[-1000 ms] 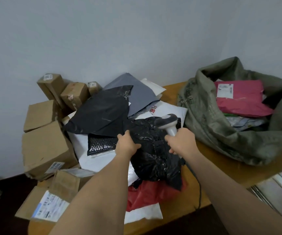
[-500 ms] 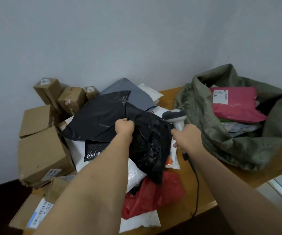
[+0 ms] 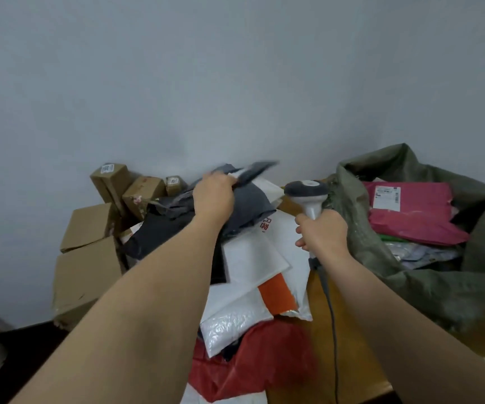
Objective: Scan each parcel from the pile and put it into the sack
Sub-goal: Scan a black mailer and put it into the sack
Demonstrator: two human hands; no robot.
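Your left hand (image 3: 215,196) grip pinches dark grey plastic mailer (image 3: 253,199) atop pile, right hand (image 3: 321,233) grip wraps grey-white handheld scanner (image 3: 308,193), olive fabric sack (image 3: 410,281) on desk (image 3: 349,339) at right.

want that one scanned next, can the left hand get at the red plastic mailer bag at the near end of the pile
Probably not straight away: the left hand grips a grey plastic mailer at the far end, and white padded envelopes overlap the red plastic mailer bag.

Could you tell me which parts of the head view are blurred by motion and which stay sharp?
In the head view, the grey parcel gripped by the left hand smears at its raised edge; the scanner in the right hand and the pink parcel in the sack look sharper.
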